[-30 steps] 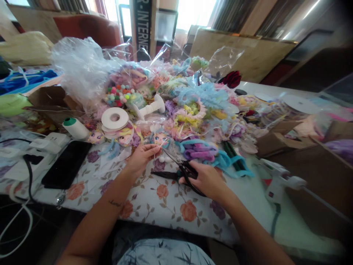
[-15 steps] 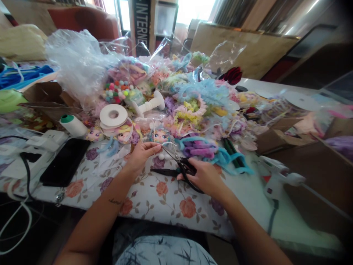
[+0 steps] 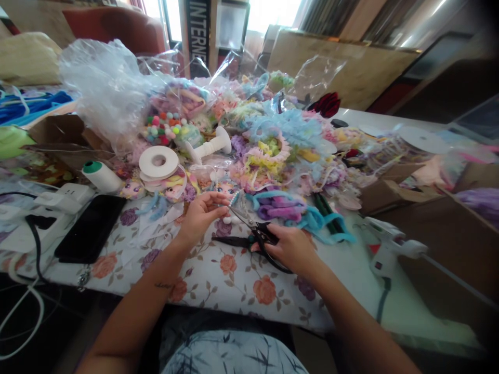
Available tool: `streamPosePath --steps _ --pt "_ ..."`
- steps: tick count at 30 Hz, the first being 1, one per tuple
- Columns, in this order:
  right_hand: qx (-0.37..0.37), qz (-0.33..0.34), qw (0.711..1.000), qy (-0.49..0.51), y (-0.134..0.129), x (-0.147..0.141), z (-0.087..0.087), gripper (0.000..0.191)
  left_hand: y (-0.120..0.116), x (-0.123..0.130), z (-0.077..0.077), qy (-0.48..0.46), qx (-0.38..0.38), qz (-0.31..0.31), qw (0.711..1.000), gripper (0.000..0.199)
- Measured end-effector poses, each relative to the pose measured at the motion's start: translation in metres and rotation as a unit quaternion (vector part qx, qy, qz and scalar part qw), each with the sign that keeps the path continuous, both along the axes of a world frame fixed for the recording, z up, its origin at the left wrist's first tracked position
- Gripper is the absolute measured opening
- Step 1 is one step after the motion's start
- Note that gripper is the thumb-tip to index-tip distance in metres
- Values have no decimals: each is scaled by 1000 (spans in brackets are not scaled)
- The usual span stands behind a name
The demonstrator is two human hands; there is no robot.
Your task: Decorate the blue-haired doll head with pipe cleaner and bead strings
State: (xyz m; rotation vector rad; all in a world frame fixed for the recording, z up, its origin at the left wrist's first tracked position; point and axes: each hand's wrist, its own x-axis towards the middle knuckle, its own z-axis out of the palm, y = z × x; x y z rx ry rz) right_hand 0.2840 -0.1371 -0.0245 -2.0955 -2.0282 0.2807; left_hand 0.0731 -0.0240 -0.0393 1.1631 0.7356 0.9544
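Observation:
My left hand [image 3: 203, 214] pinches a thin strand of small pale beads [image 3: 234, 198] between thumb and fingers. The fingers of my right hand [image 3: 290, 246] are wrapped round the black handles of the scissors [image 3: 265, 235], whose blades point up and left, their tips beside my left fingertips. Behind the beads is a doll face with blue hair [image 3: 225, 189]. Under the scissors, black-handled pliers [image 3: 233, 241] lie on the floral cloth [image 3: 230, 283]. Just right of the doll face sit purple and blue fuzzy strips [image 3: 278, 206].
A black phone [image 3: 91, 228] and a white power strip [image 3: 39, 228] lie at the left. White ribbon spools [image 3: 159, 162] and a thread cone [image 3: 102, 176] stand before a heap of colourful trims. At the right are a glue gun [image 3: 384, 246] and a cardboard box [image 3: 436, 244].
The fingers of my left hand have shifted and curled, and the bead strand now stands more upright beside them. My right hand still holds the scissors in nearly the same place.

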Motion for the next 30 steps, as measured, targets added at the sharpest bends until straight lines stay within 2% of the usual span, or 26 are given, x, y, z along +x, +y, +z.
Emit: streamPosePath --steps 5,8,15,19,22,25,27,30 --pt "-8 -3 1000 15 -2 4 -1 19 0 0 -7 6 123 -51 991 15" --pt "-6 -2 1000 23 -3 6 -3 20 -1 0 -8 43 171 -53 983 17" --pt "-19 -8 999 31 -8 8 -3 24 -2 0 -6 82 196 -56 976 23" --pt "-2 -34 999 40 -31 30 1 25 -4 -1 -6 123 229 -80 962 28" --pt "-17 -105 994 3 -60 61 1 32 -8 1 -7 186 278 -141 932 34" --pt "-66 -185 979 -58 -88 91 -3 34 -13 9 -10 255 360 -168 882 39" --pt "-92 -206 971 -77 -101 104 -7 33 -16 15 -12 288 400 -168 854 41" --pt "-113 -211 967 -89 -107 113 -14 31 -17 24 -13 320 421 -175 830 42"
